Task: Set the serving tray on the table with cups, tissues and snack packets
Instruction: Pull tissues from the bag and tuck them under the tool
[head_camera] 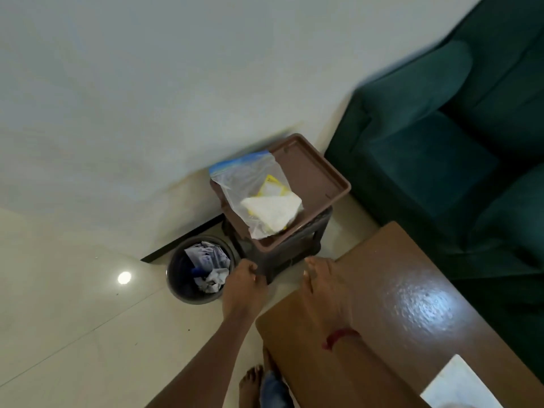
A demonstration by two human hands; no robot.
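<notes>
Bagged tissues (272, 206) on brown tray (318, 172)

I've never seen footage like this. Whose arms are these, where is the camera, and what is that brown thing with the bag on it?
There is no machine here: a person wears one wide-angle camera on the head, looking down, so you see their own bare arms. The left hand and the right hand reach toward a dark plastic stool; neither holds anything yet. On the stool rests a brown rectangular plastic serving tray, and on it lies a clear zip bag with white and yellow contents. Beside the stool stands a round dark wastebasket with crumpled paper. At lower right is the glossy brown wooden table; behind it, a dark green sofa.
</notes>
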